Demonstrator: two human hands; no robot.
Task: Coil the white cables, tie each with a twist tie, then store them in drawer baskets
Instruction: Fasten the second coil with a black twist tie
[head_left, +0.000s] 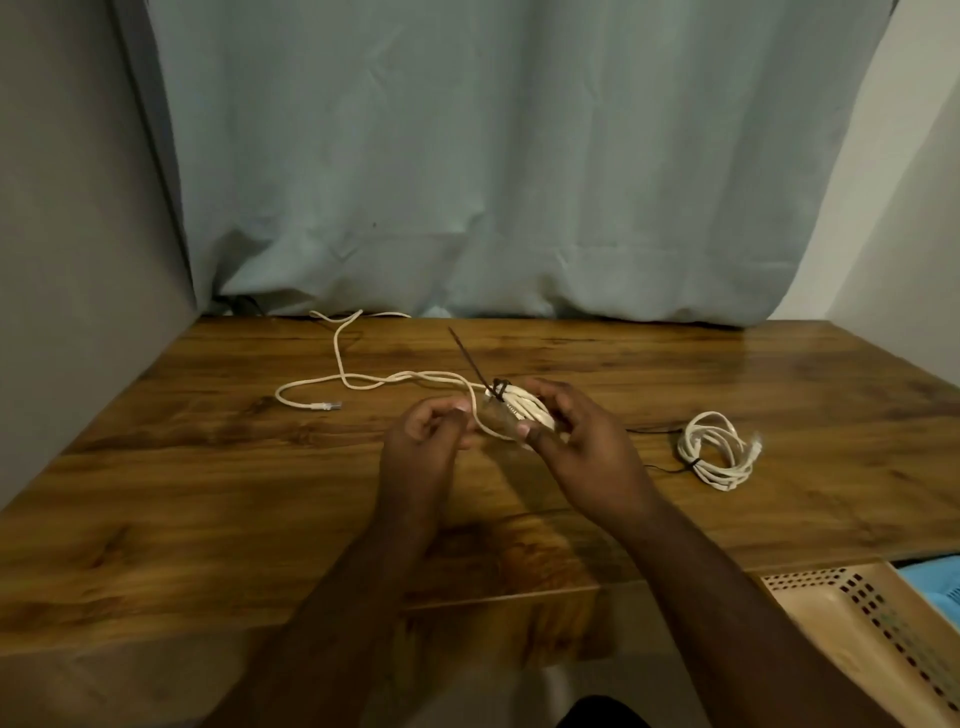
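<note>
right hand (576, 441): clamped on white coil (527, 410), frame centre.
left hand (426, 434): curled, apparently pinching loose strand.
twist tie (475, 366): wrapped, tail up; twist tighter, keep coil squeezed.

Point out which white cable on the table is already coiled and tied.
The coiled cable lying alone at the table's right, a dark tie around its loops. The other cable, in the right hand, still trails a long loose end to the left.
</note>
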